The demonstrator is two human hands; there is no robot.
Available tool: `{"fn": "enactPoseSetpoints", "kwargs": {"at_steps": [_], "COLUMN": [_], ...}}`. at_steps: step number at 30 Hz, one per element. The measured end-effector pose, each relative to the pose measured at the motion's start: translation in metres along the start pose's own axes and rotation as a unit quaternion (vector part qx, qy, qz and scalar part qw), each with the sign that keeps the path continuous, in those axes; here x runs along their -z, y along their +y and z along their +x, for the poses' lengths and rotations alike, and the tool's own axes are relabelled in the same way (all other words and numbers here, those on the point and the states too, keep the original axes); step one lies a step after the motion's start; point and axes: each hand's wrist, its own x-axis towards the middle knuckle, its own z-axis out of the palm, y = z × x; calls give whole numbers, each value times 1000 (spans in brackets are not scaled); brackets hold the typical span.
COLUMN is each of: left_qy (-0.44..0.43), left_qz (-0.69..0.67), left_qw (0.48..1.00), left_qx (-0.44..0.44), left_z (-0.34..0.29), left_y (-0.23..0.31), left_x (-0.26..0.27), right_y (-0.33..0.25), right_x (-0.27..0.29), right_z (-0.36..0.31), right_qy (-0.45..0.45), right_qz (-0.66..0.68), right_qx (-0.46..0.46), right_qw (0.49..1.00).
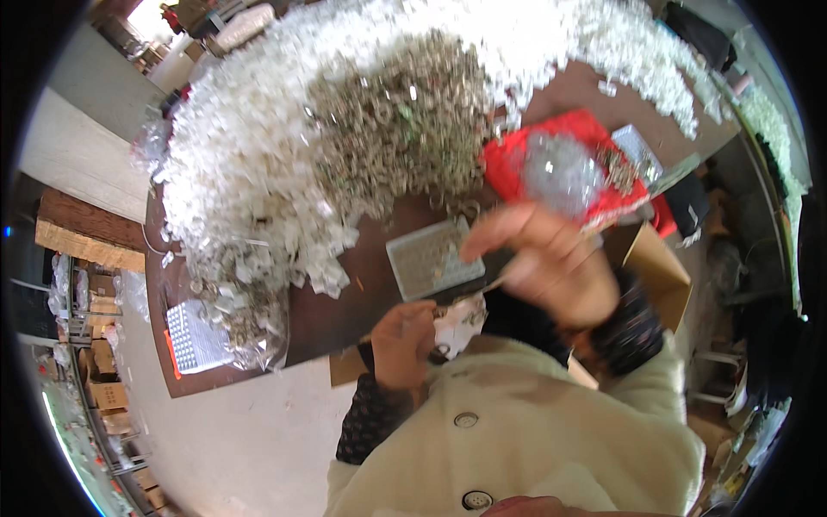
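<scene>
A small white bag of metal bits [459, 320] sits at the near edge of the brown table [327, 314], right against the person's chest, and the left hand [403, 343] lies on its left side with the fingers curled inward against it; whether they actually pinch it cannot be told. Just beyond the bag lies a shallow grey tray [431, 258] of small parts, its near rim almost touching the bag. The right hand [551, 263] is raised above the tray's right end, blurred, palm turned down and fingers loosely bent around a thin dark stick-like thing [495, 277]; the grip itself is too smeared to tell. Both forearms, in dark speckled sleeves under a cream coat, bend in close to the body. Open tabletop is scarce: a bare strip runs left of the tray along the near edge, while a heap of metal rings [401, 121] and a wider heap of white plastic pieces [241, 172] fill the far side. A red bag [517, 159] lies near the right hand, and a cardboard box [659, 267] stands at the table's right corner.
</scene>
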Motion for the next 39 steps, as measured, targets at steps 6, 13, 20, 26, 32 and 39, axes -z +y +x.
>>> {"fn": "enactPoseSetpoints", "kwargs": {"at_steps": [6,13,20,26,32,39], "left_qy": [26,2,-7,161,330,394], "left_qz": [-19,-8,82,294,561,655], "left_qw": [999,1000,997,907,687,597], "left_qx": [18,-10,11,-257,-323,-241], "left_z": [2,-1,-13,-12,19,56], "left_y": [1,3,9,8,24,31], "left_x": [-5,-4,-7,33,81,98], "right_y": [69,84,83,88,93,98], "right_x": [-46,-43,-41,-50,-56,-56], "right_z": [-20,-26,-33,-35,-30,-27], "right_qy": [-24,-21,-80,36,16,-10], "right_qz": [-395,-429,-462,-385,-360,-346], "right_qx": [147,237,184,147,130,137], "right_qw": [906,871,864,910,924,928]}}
